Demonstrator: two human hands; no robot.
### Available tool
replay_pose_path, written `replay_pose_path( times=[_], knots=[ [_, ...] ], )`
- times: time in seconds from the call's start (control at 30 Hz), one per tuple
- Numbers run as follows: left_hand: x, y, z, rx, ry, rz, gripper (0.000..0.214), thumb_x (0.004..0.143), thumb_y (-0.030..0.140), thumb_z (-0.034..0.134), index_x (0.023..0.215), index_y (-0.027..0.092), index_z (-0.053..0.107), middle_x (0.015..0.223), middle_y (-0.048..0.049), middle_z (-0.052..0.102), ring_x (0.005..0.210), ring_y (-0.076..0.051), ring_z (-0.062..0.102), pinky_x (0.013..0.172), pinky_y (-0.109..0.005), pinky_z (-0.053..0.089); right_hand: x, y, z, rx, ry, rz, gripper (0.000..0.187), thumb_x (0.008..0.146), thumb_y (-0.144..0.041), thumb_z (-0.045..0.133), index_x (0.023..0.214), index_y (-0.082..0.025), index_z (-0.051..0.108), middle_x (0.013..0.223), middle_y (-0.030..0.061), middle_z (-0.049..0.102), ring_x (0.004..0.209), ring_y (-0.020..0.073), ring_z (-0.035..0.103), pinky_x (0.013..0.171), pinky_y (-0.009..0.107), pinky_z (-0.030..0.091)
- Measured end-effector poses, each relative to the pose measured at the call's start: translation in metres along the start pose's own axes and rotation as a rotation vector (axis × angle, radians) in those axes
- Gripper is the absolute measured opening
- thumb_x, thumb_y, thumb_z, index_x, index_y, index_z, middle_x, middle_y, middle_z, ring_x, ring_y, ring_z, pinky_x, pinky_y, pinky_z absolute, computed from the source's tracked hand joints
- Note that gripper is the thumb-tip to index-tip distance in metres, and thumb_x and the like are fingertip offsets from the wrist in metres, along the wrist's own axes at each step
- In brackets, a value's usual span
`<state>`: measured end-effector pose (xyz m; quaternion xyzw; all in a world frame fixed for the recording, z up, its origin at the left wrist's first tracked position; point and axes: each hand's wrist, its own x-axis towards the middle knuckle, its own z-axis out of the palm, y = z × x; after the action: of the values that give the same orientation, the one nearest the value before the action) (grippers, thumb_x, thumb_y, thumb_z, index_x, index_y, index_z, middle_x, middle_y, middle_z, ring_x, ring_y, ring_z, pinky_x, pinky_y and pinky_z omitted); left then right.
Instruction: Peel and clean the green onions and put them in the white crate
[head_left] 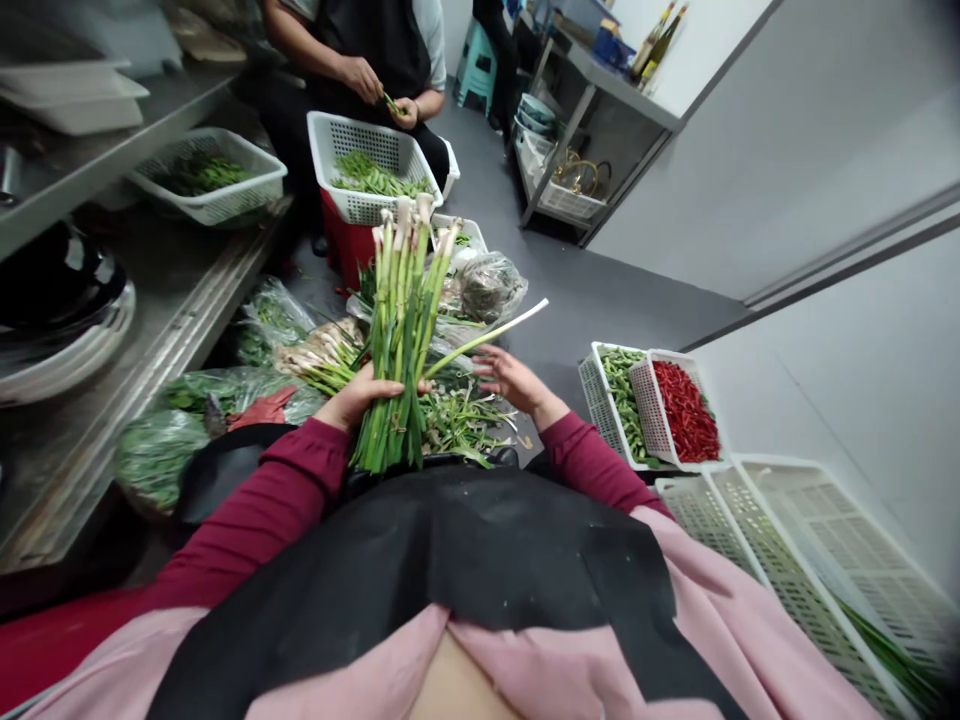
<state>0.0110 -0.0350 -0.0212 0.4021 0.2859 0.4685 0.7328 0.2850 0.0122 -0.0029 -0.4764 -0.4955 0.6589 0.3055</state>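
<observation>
My left hand (pixel 367 396) is wrapped round a thick bunch of green garlic (pixel 401 310), held upright with the white root ends at the top and the cut green leaves hanging down. One loose stalk (pixel 491 335) slants out of the bunch to the right, its white end in the air. Just below that stalk is my right hand (pixel 514 382), fingers apart and nothing in them. Beneath my hands lies a heap of green trimmings (pixel 465 420). More green garlic (pixel 322 355) with white bulbs rests on the floor behind my left hand.
Opposite, a person (pixel 367 60) handles a green piece over a white basket (pixel 375 205) of green pods. Baskets of green pods (pixel 626 395) and red chillies (pixel 684 410) stand right, near more white baskets (pixel 817 480). Bagged greens (pixel 161 450) lie left, beside a metal shelf (pixel 187 330).
</observation>
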Motion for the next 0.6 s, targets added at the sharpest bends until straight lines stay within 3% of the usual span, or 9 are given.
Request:
replay_pose_path(
  times=[0.03,0.1,0.2,0.27,0.33,0.43,0.5,0.6],
  knots=[
    [0.001,-0.001,0.003,-0.029,-0.012,-0.025,0.031,0.059,0.024,0.068,0.085,0.008,0.07,0.089,-0.0144,0.072,0.09,-0.03,0.066,0.078,-0.038,0.052,0.005,-0.012,0.01,0.123,-0.007,-0.056,0.041,0.074,-0.053,0.064,0.102,-0.023,0.06,0.086,0.0016,0.067,0.077,0.0121,0.062,0.073,0.027,0.052],
    [0.003,-0.004,0.007,-0.085,-0.037,-0.077,0.032,0.059,0.023,0.066,0.087,0.008,0.071,0.091,-0.0147,0.072,0.092,-0.031,0.065,0.078,-0.04,0.053,0.014,-0.038,0.021,0.233,0.001,-0.058,0.041,0.076,-0.059,0.059,0.088,-0.019,0.059,0.061,-0.0018,0.059,0.058,0.0101,0.056,0.07,0.029,0.052],
    [0.005,-0.007,0.011,-0.128,-0.072,-0.113,0.033,0.059,0.021,0.066,0.088,0.007,0.07,0.092,-0.0159,0.072,0.092,-0.032,0.065,0.076,-0.041,0.053,0.018,-0.067,0.014,0.145,0.196,-0.136,0.044,0.078,-0.061,0.055,0.068,-0.018,0.052,0.039,-0.0099,0.03,0.037,0.006,0.033,0.052,0.024,0.046],
    [0.005,-0.007,0.012,-0.13,-0.069,-0.146,0.033,0.06,0.018,0.066,0.091,0.007,0.07,0.09,-0.0153,0.072,0.088,-0.032,0.067,0.074,-0.041,0.054,0.016,-0.075,0.003,-0.012,0.405,-0.292,0.045,0.079,-0.061,0.053,0.066,-0.018,0.053,0.04,-0.0092,0.031,0.037,0.0059,0.032,0.047,0.021,0.04],
    [0.006,-0.008,0.012,-0.125,-0.051,-0.184,0.034,0.062,0.017,0.066,0.094,0.008,0.069,0.089,-0.0145,0.073,0.082,-0.031,0.068,0.07,-0.042,0.055,0.014,-0.073,0.001,-0.222,0.497,-0.385,0.042,0.077,-0.058,0.057,0.067,-0.017,0.058,0.046,-0.0055,0.043,0.044,0.0074,0.042,0.05,0.021,0.039],
    [0.008,-0.009,0.012,-0.118,-0.035,-0.188,0.041,0.061,0.018,0.069,0.101,0.008,0.067,0.092,-0.0151,0.072,0.081,-0.031,0.069,0.067,-0.041,0.056,0.018,-0.055,0.021,-0.479,0.314,-0.327,0.035,0.067,-0.049,0.069,0.072,-0.015,0.065,0.06,-0.0013,0.058,0.06,0.0109,0.052,0.06,0.023,0.041],
    [0.01,-0.012,0.012,-0.11,-0.036,-0.173,0.049,0.059,0.018,0.071,0.107,0.008,0.066,0.095,-0.0154,0.072,0.083,-0.032,0.068,0.067,-0.042,0.056,0.024,-0.04,0.043,-0.465,0.174,-0.277,0.034,0.066,-0.046,0.07,0.078,-0.014,0.066,0.068,-0.0006,0.061,0.063,0.0116,0.053,0.064,0.025,0.042],
    [0.013,-0.017,0.011,-0.066,-0.007,-0.143,0.058,0.057,0.018,0.073,0.113,0.008,0.063,0.095,-0.0149,0.072,0.085,-0.033,0.068,0.073,-0.044,0.055,0.03,-0.024,0.062,-0.365,0.142,-0.273,0.03,0.07,-0.044,0.066,0.075,-0.014,0.063,0.069,-0.0006,0.06,0.063,0.011,0.051,0.063,0.025,0.042]
  ],
)
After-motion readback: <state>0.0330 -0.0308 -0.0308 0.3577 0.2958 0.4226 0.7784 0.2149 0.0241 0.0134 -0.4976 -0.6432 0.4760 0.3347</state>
